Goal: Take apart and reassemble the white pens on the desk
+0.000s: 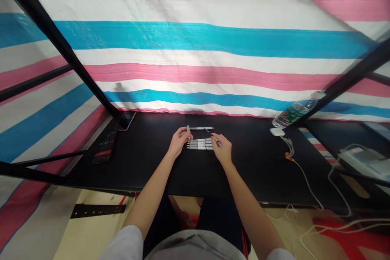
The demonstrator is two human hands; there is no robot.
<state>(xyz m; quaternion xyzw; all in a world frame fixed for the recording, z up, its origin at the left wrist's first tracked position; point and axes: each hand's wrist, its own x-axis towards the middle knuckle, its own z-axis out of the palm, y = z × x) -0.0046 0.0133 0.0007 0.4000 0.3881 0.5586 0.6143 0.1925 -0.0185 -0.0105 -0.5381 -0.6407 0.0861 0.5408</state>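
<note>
My left hand [180, 141] sits at the middle of the black table [146, 162], with its fingers pinching a small white upright pen part [188, 132]. My right hand [222, 149] holds a thin dark-tipped pen part [215, 139] slanting across towards the left. Between the hands, several white pens with grey bands [199, 144] lie side by side in a tight row. One more white pen [201, 128] lies crosswise beyond them, just past my fingertips. The exact kind of the held parts is too small to tell.
A phone [125, 120] and a dark screen device [105, 147] lie on the table's left. A water bottle [294, 113] lies at the back right beside a white charger [277, 131] with trailing cables. Black poles and striped tarpaulin [195, 36] surround the table.
</note>
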